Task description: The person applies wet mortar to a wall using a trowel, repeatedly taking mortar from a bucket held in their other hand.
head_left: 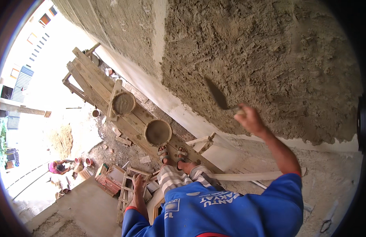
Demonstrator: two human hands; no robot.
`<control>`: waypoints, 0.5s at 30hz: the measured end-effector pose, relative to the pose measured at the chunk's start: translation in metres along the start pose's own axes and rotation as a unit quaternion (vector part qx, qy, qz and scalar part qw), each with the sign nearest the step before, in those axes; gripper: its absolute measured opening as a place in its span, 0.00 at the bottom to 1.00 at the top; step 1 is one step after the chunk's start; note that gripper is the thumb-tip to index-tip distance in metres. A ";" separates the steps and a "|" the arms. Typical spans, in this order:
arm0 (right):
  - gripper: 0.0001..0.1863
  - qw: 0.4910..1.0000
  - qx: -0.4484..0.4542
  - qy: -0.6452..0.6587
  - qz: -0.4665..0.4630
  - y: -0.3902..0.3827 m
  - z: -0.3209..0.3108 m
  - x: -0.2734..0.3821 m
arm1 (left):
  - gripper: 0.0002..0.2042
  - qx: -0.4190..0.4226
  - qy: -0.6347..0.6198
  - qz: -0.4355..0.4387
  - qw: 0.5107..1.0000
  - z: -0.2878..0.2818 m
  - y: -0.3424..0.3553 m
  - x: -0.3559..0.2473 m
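Note:
My right hand [250,119] is closed round the handle of a pointed trowel [217,94]. The blade is held up against or close to the rough, wet mortar on the wall [262,51]; whether it touches I cannot tell. At my left side my left hand [138,184] hangs low, its fingers loosely stretched and nothing visible in them. Two round buckets stand on the planks ahead of my feet: the nearer bucket [146,133] has a little mortar inside, and the farther bucket [113,106] is fuller.
I stand on a raised scaffold of wooden planks [137,123] running along the wall. Below on the left are stacked bricks or tiles [110,182], a wooden ladder-like frame [125,192], a sand heap [62,139] and another person [58,167] by some small buckets.

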State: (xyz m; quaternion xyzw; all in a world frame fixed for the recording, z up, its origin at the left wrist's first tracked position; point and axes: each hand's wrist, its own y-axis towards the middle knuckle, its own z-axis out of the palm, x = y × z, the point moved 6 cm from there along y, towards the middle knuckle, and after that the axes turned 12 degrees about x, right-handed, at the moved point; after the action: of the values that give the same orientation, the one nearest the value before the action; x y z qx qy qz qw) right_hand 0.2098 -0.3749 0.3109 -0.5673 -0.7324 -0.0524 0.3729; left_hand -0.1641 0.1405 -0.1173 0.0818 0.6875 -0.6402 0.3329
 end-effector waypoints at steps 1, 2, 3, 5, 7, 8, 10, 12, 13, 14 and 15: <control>0.15 1.000 0.001 0.000 0.024 0.012 0.028 -0.031 | 0.15 0.013 -0.009 -0.014 1.000 0.012 -0.007 -0.009; 0.17 0.999 0.007 0.006 0.037 0.029 0.054 -0.049 | 0.15 0.013 -0.002 0.000 1.000 0.008 -0.014 -0.015; 0.17 1.000 0.007 0.008 0.025 0.049 0.069 -0.053 | 0.15 0.004 -0.005 0.008 1.000 0.007 -0.024 -0.020; 0.22 0.997 0.008 -0.058 0.045 0.071 0.080 -0.071 | 0.15 0.035 0.013 -0.009 0.999 0.017 -0.047 -0.032; 0.23 0.997 -0.013 -0.037 0.064 0.090 0.071 -0.089 | 0.16 0.036 0.028 0.018 0.999 0.014 -0.056 -0.032; 0.24 0.996 -0.030 -0.021 0.086 0.092 0.064 -0.102 | 0.15 0.030 -0.004 0.000 1.000 0.014 -0.065 -0.029; 0.24 0.997 -0.048 -0.020 0.065 0.088 0.043 -0.098 | 0.15 0.001 -0.041 -0.029 0.999 -0.007 -0.075 -0.016; 0.25 0.996 -0.068 -0.033 0.051 0.071 0.020 -0.087 | 0.15 -0.009 -0.043 -0.038 0.998 -0.011 -0.088 -0.008; 0.25 0.994 -0.079 -0.034 0.067 0.057 0.012 -0.079 | 0.15 -0.020 -0.045 -0.050 0.998 -0.014 -0.095 -0.001; 0.26 0.992 -0.091 -0.034 0.076 0.047 0.003 -0.068 | 0.15 0.004 -0.039 -0.042 0.998 -0.022 -0.096 0.003; 0.26 0.992 -0.095 -0.036 0.069 0.039 -0.003 -0.056 | 0.15 0.004 -0.043 -0.034 0.998 -0.028 -0.098 0.010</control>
State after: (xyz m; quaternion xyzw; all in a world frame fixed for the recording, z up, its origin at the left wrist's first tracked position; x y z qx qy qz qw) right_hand 0.2491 -0.4070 0.2653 -0.6510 -0.6960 -0.0755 0.2935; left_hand -0.2343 0.1475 -0.0434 0.0321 0.6723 -0.6569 0.3397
